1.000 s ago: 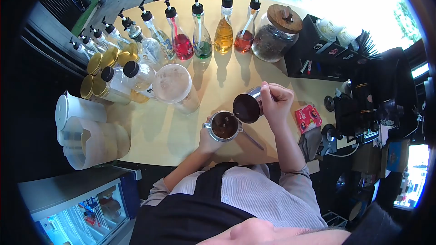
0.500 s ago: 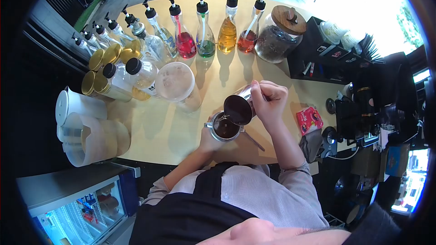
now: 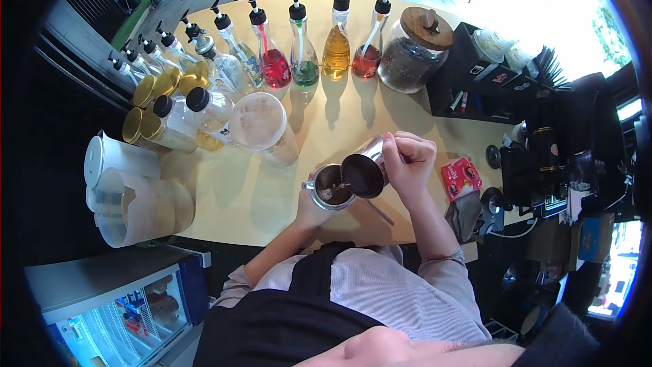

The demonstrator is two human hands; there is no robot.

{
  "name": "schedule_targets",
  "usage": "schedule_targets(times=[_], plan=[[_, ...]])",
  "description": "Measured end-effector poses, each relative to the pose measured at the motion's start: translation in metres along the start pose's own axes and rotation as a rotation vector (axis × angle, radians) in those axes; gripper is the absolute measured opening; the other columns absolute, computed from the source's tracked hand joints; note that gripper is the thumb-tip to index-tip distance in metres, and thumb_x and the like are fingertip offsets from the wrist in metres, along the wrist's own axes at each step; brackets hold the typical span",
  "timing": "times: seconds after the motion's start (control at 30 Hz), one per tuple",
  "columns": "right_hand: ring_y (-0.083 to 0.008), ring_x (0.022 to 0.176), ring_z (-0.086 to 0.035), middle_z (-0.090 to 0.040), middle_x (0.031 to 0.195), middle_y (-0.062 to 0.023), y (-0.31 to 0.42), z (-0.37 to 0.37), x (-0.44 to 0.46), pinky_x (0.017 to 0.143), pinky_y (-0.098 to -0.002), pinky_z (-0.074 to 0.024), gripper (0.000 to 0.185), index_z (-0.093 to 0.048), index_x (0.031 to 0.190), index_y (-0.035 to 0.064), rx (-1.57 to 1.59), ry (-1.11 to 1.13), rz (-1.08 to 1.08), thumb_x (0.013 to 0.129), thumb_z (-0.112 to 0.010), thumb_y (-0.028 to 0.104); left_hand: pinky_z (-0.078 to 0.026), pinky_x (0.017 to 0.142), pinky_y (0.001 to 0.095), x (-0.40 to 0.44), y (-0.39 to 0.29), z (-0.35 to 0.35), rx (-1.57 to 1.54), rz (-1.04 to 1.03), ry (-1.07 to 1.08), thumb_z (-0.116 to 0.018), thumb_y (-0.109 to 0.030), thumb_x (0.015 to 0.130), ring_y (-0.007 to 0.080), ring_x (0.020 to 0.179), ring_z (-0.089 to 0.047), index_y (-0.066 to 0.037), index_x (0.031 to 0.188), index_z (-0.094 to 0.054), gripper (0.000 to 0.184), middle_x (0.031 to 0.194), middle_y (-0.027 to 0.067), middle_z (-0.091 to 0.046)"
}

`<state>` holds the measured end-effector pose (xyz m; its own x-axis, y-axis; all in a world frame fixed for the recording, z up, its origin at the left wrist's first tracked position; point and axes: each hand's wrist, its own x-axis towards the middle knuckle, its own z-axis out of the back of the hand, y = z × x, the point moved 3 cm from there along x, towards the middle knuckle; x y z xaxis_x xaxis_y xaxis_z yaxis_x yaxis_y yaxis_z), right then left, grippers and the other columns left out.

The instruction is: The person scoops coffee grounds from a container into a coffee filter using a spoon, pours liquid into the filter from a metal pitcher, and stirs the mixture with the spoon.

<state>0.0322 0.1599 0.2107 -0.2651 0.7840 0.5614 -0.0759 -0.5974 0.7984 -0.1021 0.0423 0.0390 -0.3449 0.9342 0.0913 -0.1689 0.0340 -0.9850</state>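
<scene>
My right hand [image 3: 411, 160] is closed around the handle of a shiny metal pitcher [image 3: 374, 152], which is tilted to the left with a dark inside. A thin stream runs from its rim into a metal cup [image 3: 317, 197] just beside it, where brownish liquid with some bubbles shows. My left hand [image 3: 312, 212] grips this cup from the lower left; its fingers are partly hidden behind it. A thin stick-like utensil [image 3: 379, 212] lies on the table beside the cup.
Pump bottles of coloured syrup [image 3: 337, 51] line the table's far side, by a wooden-lidded jar [image 3: 407, 61]. A lidded clear tub [image 3: 261, 122] stands left of the cup, clear pitchers [image 3: 132, 211] further left. A red packet [image 3: 462, 178] and dark cloth [image 3: 464, 216] lie right.
The tilted pitcher has shifted slightly right and down, and the cup a little to the left. Bubbles now show on the liquid in the cup.
</scene>
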Motion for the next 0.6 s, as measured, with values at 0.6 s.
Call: schedule_targets(times=[0.6], plan=[[-0.0069,0.049,-0.036,-0.04,0.05,-0.0034,-0.009,0.015,-0.004,0.046,-0.0275,-0.0267,0.033,-0.045,0.056,-0.0066,0.008,-0.051,-0.059,0.085,-0.061,-0.004,-0.054,0.088,0.0331,-0.001,-0.001,0.002,0.032,0.031,0.047,-0.089,-0.021,0.071,0.0199,0.1,-0.067,0.0,0.124,-0.052,0.068,0.111,0.0111,-0.067]])
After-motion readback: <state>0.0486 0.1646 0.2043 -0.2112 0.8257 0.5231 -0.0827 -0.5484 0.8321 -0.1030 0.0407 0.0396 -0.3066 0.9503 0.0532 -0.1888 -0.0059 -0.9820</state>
